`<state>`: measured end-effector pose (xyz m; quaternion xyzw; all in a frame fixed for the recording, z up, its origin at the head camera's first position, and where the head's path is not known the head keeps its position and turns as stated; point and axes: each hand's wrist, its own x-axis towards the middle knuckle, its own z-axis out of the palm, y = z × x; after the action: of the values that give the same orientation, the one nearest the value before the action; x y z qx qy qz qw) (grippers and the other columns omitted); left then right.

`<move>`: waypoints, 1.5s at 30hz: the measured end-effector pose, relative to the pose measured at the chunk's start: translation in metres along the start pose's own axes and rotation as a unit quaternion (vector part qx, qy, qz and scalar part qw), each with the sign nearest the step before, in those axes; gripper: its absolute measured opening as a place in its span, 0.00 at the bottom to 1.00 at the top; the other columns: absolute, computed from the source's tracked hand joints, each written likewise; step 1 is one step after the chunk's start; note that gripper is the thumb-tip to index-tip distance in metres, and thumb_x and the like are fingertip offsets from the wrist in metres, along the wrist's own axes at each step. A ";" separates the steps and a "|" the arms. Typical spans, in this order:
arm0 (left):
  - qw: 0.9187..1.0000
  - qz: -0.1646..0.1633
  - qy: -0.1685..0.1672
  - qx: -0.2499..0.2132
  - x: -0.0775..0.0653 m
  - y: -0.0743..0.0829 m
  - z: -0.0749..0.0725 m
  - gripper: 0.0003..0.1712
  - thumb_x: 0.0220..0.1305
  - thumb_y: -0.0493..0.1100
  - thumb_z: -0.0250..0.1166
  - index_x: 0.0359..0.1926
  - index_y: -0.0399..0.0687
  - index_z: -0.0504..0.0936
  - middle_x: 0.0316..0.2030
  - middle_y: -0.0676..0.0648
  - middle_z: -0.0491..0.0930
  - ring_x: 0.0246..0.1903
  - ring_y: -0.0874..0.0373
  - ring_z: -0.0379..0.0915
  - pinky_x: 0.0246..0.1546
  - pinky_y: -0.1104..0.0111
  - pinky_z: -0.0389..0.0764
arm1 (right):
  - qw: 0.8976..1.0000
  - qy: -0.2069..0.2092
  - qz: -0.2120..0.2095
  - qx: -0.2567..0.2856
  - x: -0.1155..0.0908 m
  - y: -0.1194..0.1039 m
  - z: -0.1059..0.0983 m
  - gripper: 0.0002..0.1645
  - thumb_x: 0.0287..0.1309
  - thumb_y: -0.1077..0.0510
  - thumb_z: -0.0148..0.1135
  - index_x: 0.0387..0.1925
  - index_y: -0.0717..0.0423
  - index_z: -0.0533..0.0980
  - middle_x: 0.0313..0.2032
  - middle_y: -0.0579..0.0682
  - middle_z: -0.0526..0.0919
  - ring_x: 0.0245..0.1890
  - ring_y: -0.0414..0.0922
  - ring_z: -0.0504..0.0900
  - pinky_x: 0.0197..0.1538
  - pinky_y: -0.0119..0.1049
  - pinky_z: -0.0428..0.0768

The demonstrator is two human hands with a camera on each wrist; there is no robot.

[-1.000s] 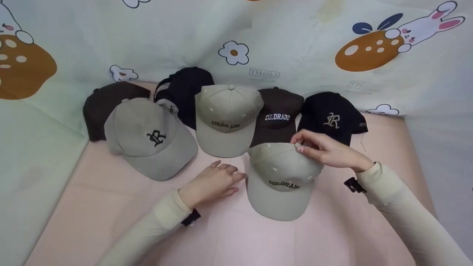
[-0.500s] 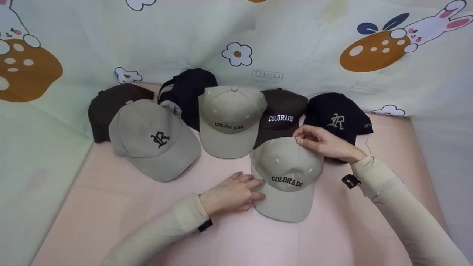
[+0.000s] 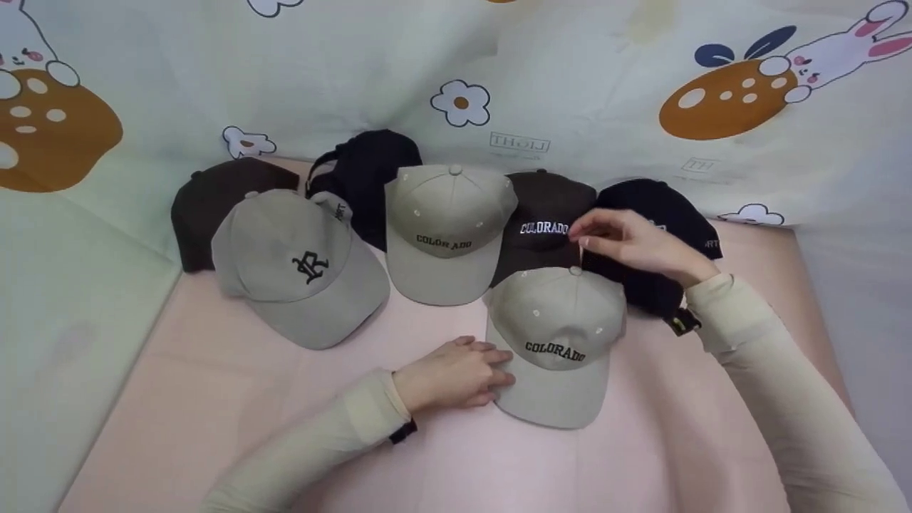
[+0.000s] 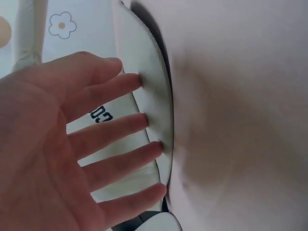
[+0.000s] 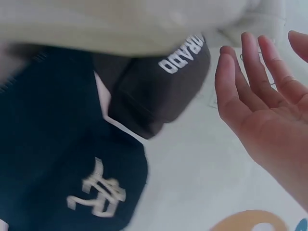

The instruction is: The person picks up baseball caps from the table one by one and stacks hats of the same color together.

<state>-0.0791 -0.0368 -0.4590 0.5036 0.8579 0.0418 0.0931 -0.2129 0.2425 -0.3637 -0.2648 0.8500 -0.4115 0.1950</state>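
A light grey baseball cap (image 3: 556,320) marked COLORADO sits on the pink surface, its brim toward the wearer. My left hand (image 3: 456,374) touches the left side of its brim with outstretched fingers; the left wrist view shows those fingers (image 4: 154,151) spread over the brim. Above the cap's top button is my right hand (image 3: 634,239), apart from it and holding nothing. In the head view this hand partly covers a dark navy cap (image 3: 659,196). A dark brown COLORADO cap (image 3: 545,196) stands just left of the right hand's fingertips.
Another light grey COLORADO cap (image 3: 449,206) stands in the back row. Farther left are a grey cap (image 3: 274,242) with a black letter, a brown cap (image 3: 199,214) and a black cap (image 3: 370,171). A patterned cloth (image 3: 570,85) rises behind the pink surface (image 3: 299,420).
My left hand moved right until it touched the front cap's brim. My right hand let go of that cap's top and rose away from it. The front cap shifted only slightly.
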 end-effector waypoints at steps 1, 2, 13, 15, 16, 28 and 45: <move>1.000 -0.001 -0.001 0.006 0.000 0.001 0.000 0.18 0.65 0.52 0.62 0.56 0.61 0.81 0.62 0.50 0.72 0.58 0.51 0.70 0.55 0.55 0.72 | 1.000 0.000 -0.002 -0.018 0.004 -0.004 -0.003 0.12 0.67 0.63 0.55 0.47 0.67 0.77 0.43 0.57 0.82 0.44 0.47 0.80 0.48 0.30 0.76; 1.000 -0.001 -0.001 0.010 0.001 0.001 0.000 0.18 0.65 0.52 0.62 0.55 0.61 0.82 0.62 0.50 0.72 0.58 0.51 0.71 0.54 0.55 0.73 | 0.999 0.000 -0.002 -0.037 0.007 -0.009 -0.006 0.12 0.67 0.62 0.55 0.47 0.66 0.77 0.43 0.56 0.82 0.44 0.48 0.80 0.48 0.30 0.76; 1.000 0.006 0.012 0.020 0.004 0.003 0.000 0.16 0.62 0.52 0.64 0.50 0.59 0.85 0.58 0.50 0.76 0.53 0.53 0.74 0.45 0.59 0.78 | 0.992 -0.017 -0.008 -0.122 0.053 -0.055 -0.021 0.14 0.66 0.64 0.54 0.49 0.68 0.76 0.46 0.61 0.80 0.50 0.54 0.77 0.60 0.51 0.69; 1.000 0.006 0.009 0.017 0.005 0.003 0.000 0.17 0.62 0.52 0.64 0.51 0.59 0.84 0.59 0.50 0.75 0.54 0.52 0.74 0.45 0.59 0.78 | 0.992 -0.018 -0.013 -0.121 0.061 -0.058 -0.021 0.14 0.65 0.64 0.54 0.49 0.69 0.75 0.46 0.63 0.80 0.51 0.56 0.76 0.60 0.51 0.69; 1.000 0.004 0.007 0.015 0.004 0.003 0.000 0.17 0.62 0.53 0.64 0.52 0.60 0.84 0.59 0.50 0.75 0.54 0.52 0.74 0.45 0.59 0.79 | 0.992 -0.017 -0.014 -0.121 0.066 -0.058 -0.021 0.15 0.65 0.64 0.54 0.49 0.70 0.75 0.47 0.63 0.80 0.51 0.56 0.76 0.60 0.51 0.69; 1.000 -0.024 -0.008 0.007 0.011 0.008 -0.003 0.19 0.58 0.58 0.67 0.48 0.59 0.86 0.55 0.51 0.78 0.45 0.56 0.76 0.35 0.65 0.80 | 0.993 -0.031 -0.011 -0.112 0.121 -0.057 0.003 0.35 0.61 0.52 0.63 0.64 0.68 0.66 0.62 0.61 0.70 0.63 0.54 0.68 0.65 0.45 0.64; 0.998 -0.024 -0.026 0.061 0.015 0.011 -0.005 0.18 0.57 0.61 0.66 0.46 0.61 0.84 0.50 0.53 0.79 0.39 0.57 0.75 0.31 0.66 0.77 | 0.985 -0.033 -0.018 -0.167 0.158 -0.092 0.055 0.28 0.61 0.44 0.63 0.52 0.63 0.75 0.42 0.54 0.79 0.40 0.46 0.74 0.46 0.38 0.72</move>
<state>-0.0775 -0.0180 -0.4536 0.4881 0.8682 -0.0259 0.0859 -0.2800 0.0651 -0.3404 -0.3226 0.8948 -0.2585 0.1684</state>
